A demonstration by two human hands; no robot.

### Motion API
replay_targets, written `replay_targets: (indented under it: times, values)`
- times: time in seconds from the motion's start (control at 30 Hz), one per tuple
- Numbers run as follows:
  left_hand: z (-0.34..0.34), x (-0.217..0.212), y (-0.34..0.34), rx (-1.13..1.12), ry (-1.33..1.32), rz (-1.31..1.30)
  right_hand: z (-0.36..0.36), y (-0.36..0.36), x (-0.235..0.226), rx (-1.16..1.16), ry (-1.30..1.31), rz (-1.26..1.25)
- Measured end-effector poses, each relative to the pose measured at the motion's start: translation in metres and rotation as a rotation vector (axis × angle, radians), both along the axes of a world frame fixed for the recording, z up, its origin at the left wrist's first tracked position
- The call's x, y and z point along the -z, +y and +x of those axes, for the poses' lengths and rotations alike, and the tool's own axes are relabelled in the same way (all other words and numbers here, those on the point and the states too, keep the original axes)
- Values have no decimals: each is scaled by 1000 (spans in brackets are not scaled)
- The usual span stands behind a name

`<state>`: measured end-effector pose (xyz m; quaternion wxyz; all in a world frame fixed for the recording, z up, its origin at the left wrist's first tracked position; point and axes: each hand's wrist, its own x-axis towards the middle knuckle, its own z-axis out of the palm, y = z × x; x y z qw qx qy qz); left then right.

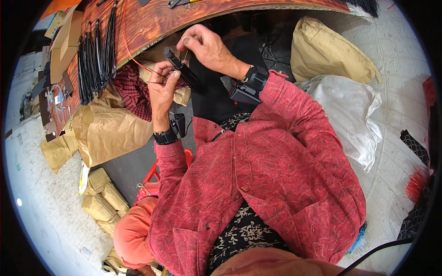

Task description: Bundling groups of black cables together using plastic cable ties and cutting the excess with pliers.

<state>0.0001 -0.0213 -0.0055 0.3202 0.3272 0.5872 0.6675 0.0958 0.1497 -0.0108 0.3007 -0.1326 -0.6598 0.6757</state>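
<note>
Red jacket (276, 170), left grip (162, 92) closed on black bundle (185, 73), right grip (209, 49) curled above it, hold unclear

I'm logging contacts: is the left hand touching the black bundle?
Touching. The head view shows the left hand with its thumb against the black bundle.

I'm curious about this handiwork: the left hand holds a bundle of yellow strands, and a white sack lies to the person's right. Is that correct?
Nearly: the bundle in the left hand is black, not yellow, as the head view shows; the white sack lies to the right.
</note>
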Motion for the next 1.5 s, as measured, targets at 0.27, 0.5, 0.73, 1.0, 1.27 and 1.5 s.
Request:
replay_targets:
  times: [0.27, 0.5, 0.73, 1.0, 1.27, 1.5]
  values:
    - [-7, 4, 1, -70, -32, 18, 2, 7, 38, -292, -115, -82]
    - [-8, 9, -4, -78, -43, 15, 4, -4, 37, -402, -122, -47]
    - [-18, 24, -5, -114, -142, 161, 6, -16, 28, -282, -127, 97]
    - [-7, 9, -2, -135, -64, 0, 11, -20, 21, -260, -171, 161]
    - [-6, 2, -4, -62, -113, -26, 11, -24, 29, -240, -145, 91]
    - [-2, 1, -3, -113, -75, -93, 11, -26, 30, -193, -183, 160]
